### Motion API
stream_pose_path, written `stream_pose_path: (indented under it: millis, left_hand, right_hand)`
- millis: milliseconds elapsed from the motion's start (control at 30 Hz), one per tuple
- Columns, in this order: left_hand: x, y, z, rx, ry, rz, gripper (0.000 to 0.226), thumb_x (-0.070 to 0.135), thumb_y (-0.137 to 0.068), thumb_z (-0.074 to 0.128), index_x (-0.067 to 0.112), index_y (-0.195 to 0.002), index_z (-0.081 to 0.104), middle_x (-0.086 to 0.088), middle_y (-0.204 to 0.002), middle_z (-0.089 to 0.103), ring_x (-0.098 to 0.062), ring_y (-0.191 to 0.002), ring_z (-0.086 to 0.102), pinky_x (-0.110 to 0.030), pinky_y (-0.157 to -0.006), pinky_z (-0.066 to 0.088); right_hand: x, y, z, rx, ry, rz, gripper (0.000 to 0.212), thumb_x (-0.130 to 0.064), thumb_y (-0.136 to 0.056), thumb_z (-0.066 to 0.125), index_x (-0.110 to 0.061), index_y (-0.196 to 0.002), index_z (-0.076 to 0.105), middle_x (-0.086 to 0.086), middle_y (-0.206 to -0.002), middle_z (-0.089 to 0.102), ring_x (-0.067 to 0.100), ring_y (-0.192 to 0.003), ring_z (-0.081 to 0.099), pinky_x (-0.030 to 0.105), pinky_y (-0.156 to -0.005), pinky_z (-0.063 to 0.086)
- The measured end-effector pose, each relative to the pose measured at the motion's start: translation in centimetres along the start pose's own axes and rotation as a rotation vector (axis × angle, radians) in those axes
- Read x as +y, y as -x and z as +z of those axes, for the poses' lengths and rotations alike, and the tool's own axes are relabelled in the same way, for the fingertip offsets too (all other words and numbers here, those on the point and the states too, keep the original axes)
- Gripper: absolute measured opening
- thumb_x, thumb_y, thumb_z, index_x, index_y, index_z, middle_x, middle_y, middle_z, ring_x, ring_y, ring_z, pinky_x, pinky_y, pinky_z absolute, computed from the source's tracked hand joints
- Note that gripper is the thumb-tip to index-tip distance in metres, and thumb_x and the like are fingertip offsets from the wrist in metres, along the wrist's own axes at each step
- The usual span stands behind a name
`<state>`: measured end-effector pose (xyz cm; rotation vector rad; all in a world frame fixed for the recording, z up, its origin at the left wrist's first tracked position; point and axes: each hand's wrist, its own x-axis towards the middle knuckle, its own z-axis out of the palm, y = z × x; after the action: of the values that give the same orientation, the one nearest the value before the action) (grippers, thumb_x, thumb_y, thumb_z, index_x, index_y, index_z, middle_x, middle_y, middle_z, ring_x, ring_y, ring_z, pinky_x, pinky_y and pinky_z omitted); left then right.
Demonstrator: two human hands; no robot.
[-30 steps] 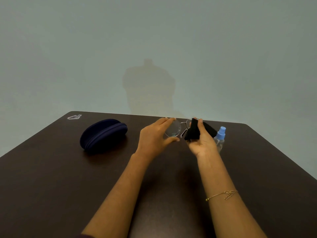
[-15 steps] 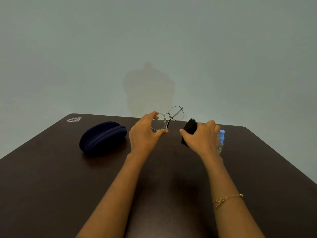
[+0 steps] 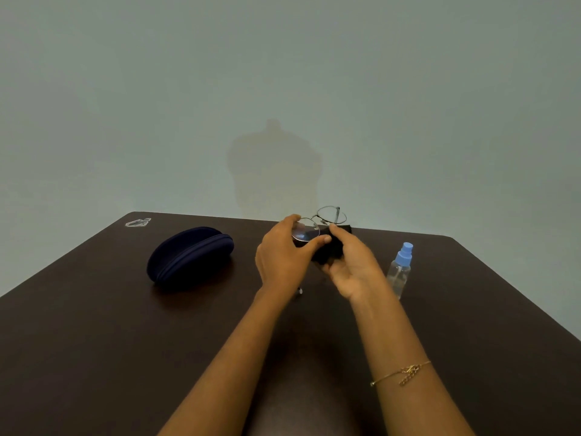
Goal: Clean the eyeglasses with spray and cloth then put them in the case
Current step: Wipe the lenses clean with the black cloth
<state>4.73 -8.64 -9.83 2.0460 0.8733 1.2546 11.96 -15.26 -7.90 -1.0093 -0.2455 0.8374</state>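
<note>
We judge wiping underway: left hand (image 3: 284,259) pinches eyeglasses (image 3: 317,225); right hand (image 3: 352,265) grips cloth (image 3: 327,253); next, wipe the other lens.

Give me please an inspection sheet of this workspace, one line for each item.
Surface: dark table, bare in front.
Job's things: glasses held above the table; black cloth under one lens; case zipped shut at left; spray bottle upright at right.
Clutter: small sticker at far left corner.
Grippers: left hand pinches a lens rim; right hand holds the cloth; bracelet on right wrist.
Cables: nothing seen.
Surroundings: plain wall with a shadow.
</note>
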Motion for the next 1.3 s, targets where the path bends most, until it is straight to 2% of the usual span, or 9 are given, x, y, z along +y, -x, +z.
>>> stream_pose_path:
  millis: [233, 367, 467, 600, 733, 933, 1100, 1233, 1300]
  left_hand:
    - [0.4, -0.2, 0.2, -0.145, 0.296, -0.061, 0.058, 0.023, -0.082, 0.065, 0.011, -0.134, 0.041, -0.005, -0.125, 0.059, -0.012, -0.11, 0.055, -0.021, -0.091, 0.042]
    - [0.8, 0.2, 0.6, -0.077, 0.46, -0.108, 0.034, 0.032, -0.078, 0.068, 0.013, -0.106, 0.064, 0.009, -0.092, 0.067, 0.0, -0.085, 0.062, -0.014, -0.073, 0.049]
    - [1.1, 0.2, 0.9, 0.029, 0.538, -0.165, 0.028, 0.034, -0.075, 0.07, 0.011, -0.091, 0.068, 0.004, -0.082, 0.068, -0.002, -0.078, 0.063, -0.011, -0.066, 0.052]
    - [1.0, 0.2, 1.1, 0.076, 0.497, -0.134, 0.03, 0.032, -0.075, 0.071, 0.01, -0.096, 0.069, 0.003, -0.084, 0.068, -0.003, -0.079, 0.062, -0.011, -0.067, 0.051]
    - [0.6, 0.0, 0.5, 0.015, 0.472, -0.001, 0.033, 0.021, -0.076, 0.071, 0.011, -0.107, 0.064, 0.008, -0.091, 0.066, 0.002, -0.082, 0.062, -0.007, -0.072, 0.05]
    - [0.0, -0.4, -0.1, -0.027, 0.392, 0.143, 0.072, 0.017, -0.071, 0.075, 0.01, -0.134, 0.04, 0.005, -0.115, 0.059, 0.0, -0.102, 0.053, 0.0, -0.085, 0.041]
    - [-0.5, -0.6, -0.4, -0.042, 0.332, 0.228, 0.076, 0.009, -0.074, 0.072, 0.005, -0.138, 0.031, -0.008, -0.127, 0.058, -0.004, -0.111, 0.05, -0.017, -0.092, 0.046]
    - [-0.9, -0.9, -1.0, -0.028, 0.215, 0.325, 0.077, 0.009, -0.073, 0.072, 0.004, -0.138, 0.031, -0.007, -0.126, 0.059, -0.011, -0.102, 0.06, -0.032, -0.083, 0.053]
    - [-1.1, -1.0, -1.2, -0.021, 0.143, 0.375, 0.077, 0.007, -0.073, 0.072, 0.005, -0.138, 0.031, -0.005, -0.126, 0.059, -0.021, -0.098, 0.065, -0.039, -0.08, 0.055]
  right_hand:
    - [-0.4, 0.2, 0.1, 0.012, -0.17, -0.02, 0.005, -0.006, -0.089, 0.052, -0.006, -0.085, 0.056, 0.014, -0.086, 0.063, 0.023, -0.078, 0.063, 0.032, -0.057, 0.054]
    - [-0.5, 0.2, 0.0, 0.019, -0.138, -0.053, 0.005, -0.007, -0.087, 0.055, -0.007, -0.085, 0.059, 0.012, -0.083, 0.065, 0.022, -0.077, 0.064, 0.031, -0.053, 0.055]
    - [-0.5, 0.2, -0.1, -0.008, -0.069, -0.069, 0.004, -0.009, -0.086, 0.057, -0.007, -0.087, 0.061, 0.011, -0.083, 0.068, 0.02, -0.078, 0.066, 0.029, -0.054, 0.056]
    - [-0.3, 0.3, -0.1, -0.079, -0.132, -0.058, 0.011, -0.015, -0.087, 0.056, -0.008, -0.082, 0.064, 0.009, -0.075, 0.07, 0.018, -0.068, 0.069, 0.027, -0.05, 0.056]
    - [-0.2, 0.1, -0.1, -0.104, -0.115, -0.082, 0.025, -0.021, -0.088, 0.057, -0.002, -0.103, 0.063, 0.014, -0.093, 0.069, 0.025, -0.089, 0.066, 0.032, -0.065, 0.058]
    - [0.1, 0.0, 0.1, -0.076, -0.022, -0.154, 0.012, -0.014, -0.083, 0.062, -0.009, -0.094, 0.063, 0.01, -0.092, 0.067, 0.022, -0.091, 0.063, 0.031, -0.068, 0.055]
    - [0.2, -0.1, 0.3, -0.064, -0.068, -0.211, 0.01, -0.012, -0.085, 0.06, -0.012, -0.094, 0.06, 0.009, -0.093, 0.066, 0.02, -0.085, 0.064, 0.026, -0.056, 0.056]
    - [-0.5, 0.1, 0.0, -0.167, -0.268, -0.097, 0.038, -0.043, -0.089, 0.047, -0.01, -0.085, 0.066, 0.01, -0.091, 0.066, 0.024, -0.086, 0.063, 0.033, -0.067, 0.054]
    - [-0.4, 0.1, 0.0, -0.212, -0.244, -0.084, 0.034, -0.036, -0.091, 0.047, -0.009, -0.085, 0.066, 0.01, -0.09, 0.066, 0.023, -0.084, 0.062, 0.032, -0.067, 0.053]
